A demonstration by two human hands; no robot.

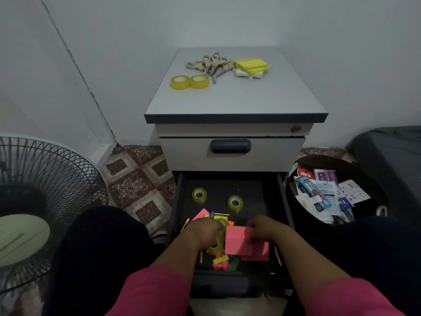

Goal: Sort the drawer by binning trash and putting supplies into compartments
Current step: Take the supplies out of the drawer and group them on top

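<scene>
1. At nine o'clock a floor fan (34, 201) stood on the patterned tile floor (136, 179), well apart from the drawer
2. The open drawer (227, 273) sat at the centre, low at six o'clock, pulled out from a small cabinet (232, 153) whose upper drawer was shut
3. On the cabinet's top, toward twelve o'clock, lay two yellow tape rolls (189, 82) touching each other, then a heap of scissors (211, 65), then a stack of yellow sticky notes (251, 67) at one o'clock of the scissors
4. In the drawer's far part two clear tape rolls (199, 195) stood apart from one another
5. The left hand (205, 231) reached into the drawer with its fingers curled over a tape roll (216, 245); whether it really gripped the roll could not be told
6. Loose coloured note strips (222, 262) lay at six o'clock of that roll, and pens (185, 224) lay along the drawer's sides
7. The right hand (264, 229) pinched a pink sticky-note pad (239, 240), which sat tilted over another pink pad just beside the left hand
8. The two hands were close together, a pad's width between them
9. At three o'clock a round black bin (341, 165) held torn packaging and paper (323, 192), just beside the drawer's right wall
</scene>
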